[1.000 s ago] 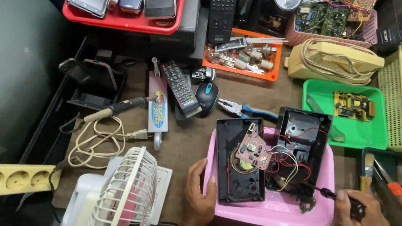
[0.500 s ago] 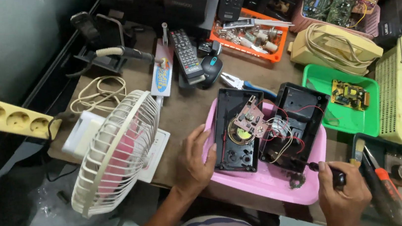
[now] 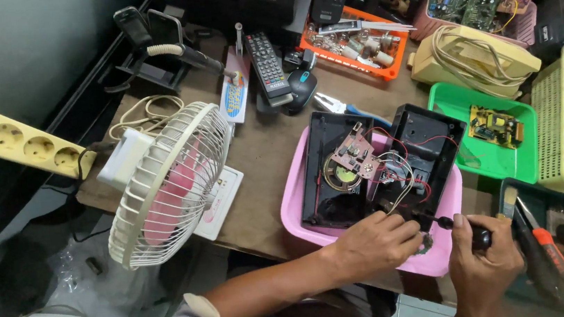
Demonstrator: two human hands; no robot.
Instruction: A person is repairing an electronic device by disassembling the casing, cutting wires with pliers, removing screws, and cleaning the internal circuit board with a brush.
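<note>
Screwdriver (image 3: pixel 458 225) gripped in right hand (image 3: pixel 483 266) at pink tray's (image 3: pixel 295 206) near edge; left hand (image 3: pixel 373 243) presses black casing (image 3: pixel 328 167).

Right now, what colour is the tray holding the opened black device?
Pink. The tray shows best in the head view, under the opened black device, beside the left hand.

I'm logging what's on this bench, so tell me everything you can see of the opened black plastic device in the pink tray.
The opened black plastic device lies in the pink plastic tray as two shell halves spread apart, insides up. A brown circuit board, a round part and red and white wires sit between them. The left hand rests on its near edge; the right hand holds a black-handled screwdriver, tip at the device's near edge.
</note>
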